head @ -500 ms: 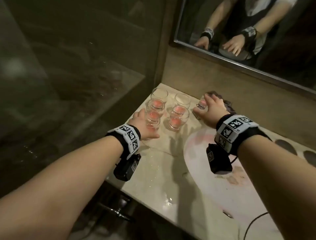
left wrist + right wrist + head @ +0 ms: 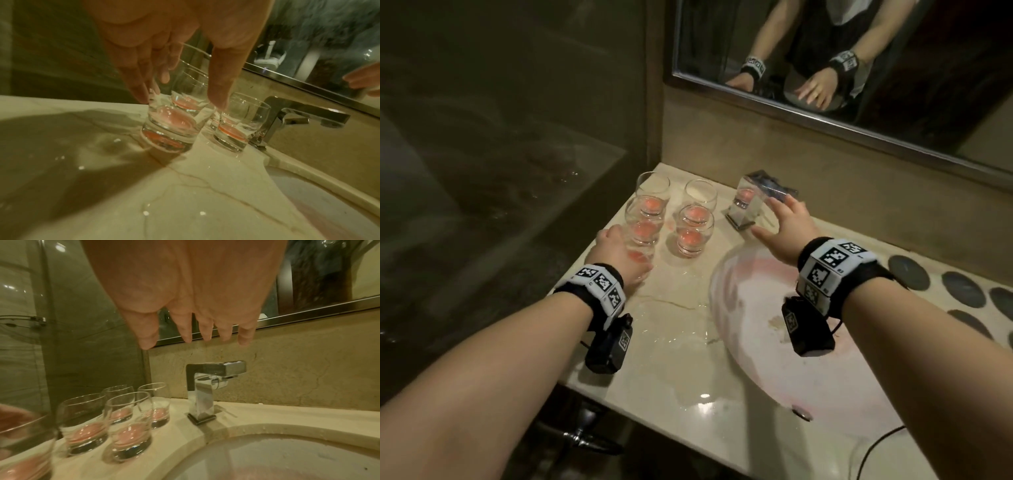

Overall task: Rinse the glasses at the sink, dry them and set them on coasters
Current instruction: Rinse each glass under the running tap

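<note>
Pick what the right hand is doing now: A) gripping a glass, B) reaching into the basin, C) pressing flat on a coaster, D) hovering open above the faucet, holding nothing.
D: the right hand hangs with fingers spread and straight above the faucet, nothing in it, while the left hand holds a glass on the counter.

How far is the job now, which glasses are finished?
None looks finished: four glasses with pink residue stand by the faucet, and the coasters lie bare. In hand: the left hand grips a fifth glass; the right hand, fingers spread, nears the faucet. Left: rinsing, drying, placing all five.
</note>
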The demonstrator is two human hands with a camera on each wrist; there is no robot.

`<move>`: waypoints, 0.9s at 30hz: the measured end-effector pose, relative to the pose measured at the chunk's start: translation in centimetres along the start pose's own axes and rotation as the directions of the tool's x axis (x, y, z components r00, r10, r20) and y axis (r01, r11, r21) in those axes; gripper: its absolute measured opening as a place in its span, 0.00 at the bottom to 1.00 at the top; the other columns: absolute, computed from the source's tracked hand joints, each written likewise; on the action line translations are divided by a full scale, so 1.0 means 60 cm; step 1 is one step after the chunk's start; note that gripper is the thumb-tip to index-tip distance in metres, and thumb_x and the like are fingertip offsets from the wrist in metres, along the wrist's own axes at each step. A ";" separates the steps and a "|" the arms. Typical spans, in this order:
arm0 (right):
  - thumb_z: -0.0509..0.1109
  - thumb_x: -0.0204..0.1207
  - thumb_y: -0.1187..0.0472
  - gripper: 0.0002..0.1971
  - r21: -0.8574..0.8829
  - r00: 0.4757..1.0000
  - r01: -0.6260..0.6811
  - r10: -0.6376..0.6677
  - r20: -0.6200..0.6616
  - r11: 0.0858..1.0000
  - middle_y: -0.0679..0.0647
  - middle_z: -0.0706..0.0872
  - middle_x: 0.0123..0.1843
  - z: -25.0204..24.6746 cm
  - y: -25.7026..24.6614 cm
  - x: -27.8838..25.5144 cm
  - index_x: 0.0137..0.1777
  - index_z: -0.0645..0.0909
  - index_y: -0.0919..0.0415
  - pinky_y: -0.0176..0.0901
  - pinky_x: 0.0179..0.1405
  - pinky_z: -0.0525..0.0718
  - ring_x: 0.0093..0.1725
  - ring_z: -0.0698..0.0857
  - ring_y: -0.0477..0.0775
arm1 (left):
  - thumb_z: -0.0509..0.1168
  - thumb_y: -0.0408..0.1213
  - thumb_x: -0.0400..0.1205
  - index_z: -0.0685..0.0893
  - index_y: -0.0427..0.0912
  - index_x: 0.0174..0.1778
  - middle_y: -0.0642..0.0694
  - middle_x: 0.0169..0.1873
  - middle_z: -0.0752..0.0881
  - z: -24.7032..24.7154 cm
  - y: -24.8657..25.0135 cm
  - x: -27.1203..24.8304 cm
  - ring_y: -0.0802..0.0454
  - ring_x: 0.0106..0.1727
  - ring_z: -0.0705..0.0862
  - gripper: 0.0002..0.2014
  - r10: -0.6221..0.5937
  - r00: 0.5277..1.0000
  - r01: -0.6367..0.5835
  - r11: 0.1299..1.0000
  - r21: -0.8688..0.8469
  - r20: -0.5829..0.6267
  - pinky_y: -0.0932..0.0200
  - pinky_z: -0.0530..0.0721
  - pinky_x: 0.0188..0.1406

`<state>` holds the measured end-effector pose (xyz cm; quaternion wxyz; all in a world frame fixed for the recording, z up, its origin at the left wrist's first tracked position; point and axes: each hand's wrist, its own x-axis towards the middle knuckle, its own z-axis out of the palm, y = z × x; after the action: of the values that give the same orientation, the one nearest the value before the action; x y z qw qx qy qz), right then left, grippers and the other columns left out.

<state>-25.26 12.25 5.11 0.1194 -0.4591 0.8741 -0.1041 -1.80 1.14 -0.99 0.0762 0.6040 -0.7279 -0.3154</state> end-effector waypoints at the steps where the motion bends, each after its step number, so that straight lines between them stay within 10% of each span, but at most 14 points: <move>1: 0.63 0.79 0.43 0.35 -0.002 1.000 0.004 -0.004 0.004 1.000 0.55 0.51 0.85 -0.008 0.011 0.001 0.83 0.56 0.51 0.58 0.81 0.55 0.84 0.49 0.58 | 0.74 0.46 0.72 0.63 0.42 0.77 0.41 0.74 0.64 0.000 0.001 -0.007 0.40 0.65 0.77 0.40 -0.002 1.000 0.002 1.000 -0.006 0.002 0.50 0.76 0.62; 18: 0.61 0.83 0.49 0.25 -0.069 0.979 0.118 -0.104 0.174 0.991 0.58 0.72 0.77 -0.136 0.217 0.077 0.78 0.68 0.55 0.47 0.70 0.71 0.73 0.74 0.59 | 0.83 0.37 0.61 0.65 0.42 0.76 0.45 0.67 0.73 0.145 0.214 -0.076 0.53 0.61 0.76 0.48 0.206 0.978 -0.193 0.939 -0.285 0.016 0.58 0.77 0.59; 27: 0.62 0.83 0.52 0.26 -0.017 0.974 0.122 -0.117 0.195 0.992 0.55 0.77 0.74 -0.102 0.194 0.171 0.79 0.65 0.56 0.46 0.70 0.73 0.71 0.77 0.56 | 0.83 0.36 0.60 0.67 0.39 0.74 0.44 0.69 0.71 0.255 0.261 -0.001 0.51 0.66 0.76 0.47 0.221 0.970 -0.175 0.923 -0.343 0.098 0.54 0.77 0.67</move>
<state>-41.80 10.67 6.36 0.1909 -0.5205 0.8305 -0.0533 -22.38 7.91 -4.43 0.1589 0.4832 -0.7253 -0.4640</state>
